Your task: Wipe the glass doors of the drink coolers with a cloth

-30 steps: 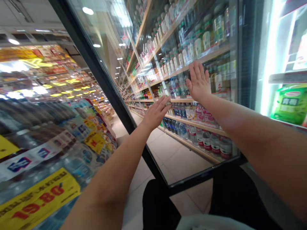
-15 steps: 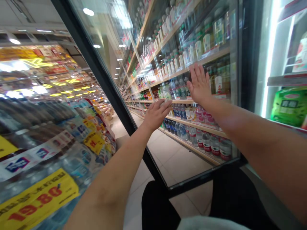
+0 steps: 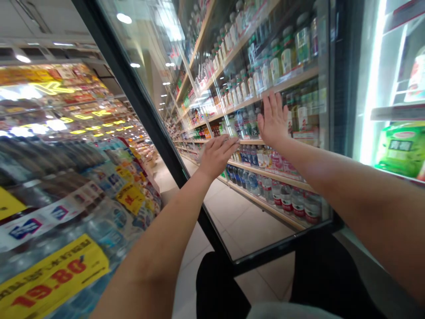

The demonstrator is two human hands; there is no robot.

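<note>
A glass door [image 3: 245, 239] in a black frame stands open in front of me, tilted across the view. My right hand [image 3: 275, 122] lies palm-first on or very near its pane, fingers spread and holding nothing. Lower and further left, my left hand [image 3: 217, 157] is also at the glass, fingers stretched out, with no object to be seen in it. Its palm side is hidden. Bottles on shelves [image 3: 282, 195] show in the pane behind both hands; I cannot tell how much of this is reflection.
At right is a lit cooler with a green packet [image 3: 401, 148] on its shelf. On the left, stacked bottle packs [image 3: 96, 221] carry a yellow price sign [image 3: 53, 277]. A tiled floor [image 3: 195, 257] runs between, and my dark-clothed knees [image 3: 219, 288] are close below the door.
My right hand has shifted slightly left and down at the pane. The left hand has moved barely at all, and the door looks the same.
</note>
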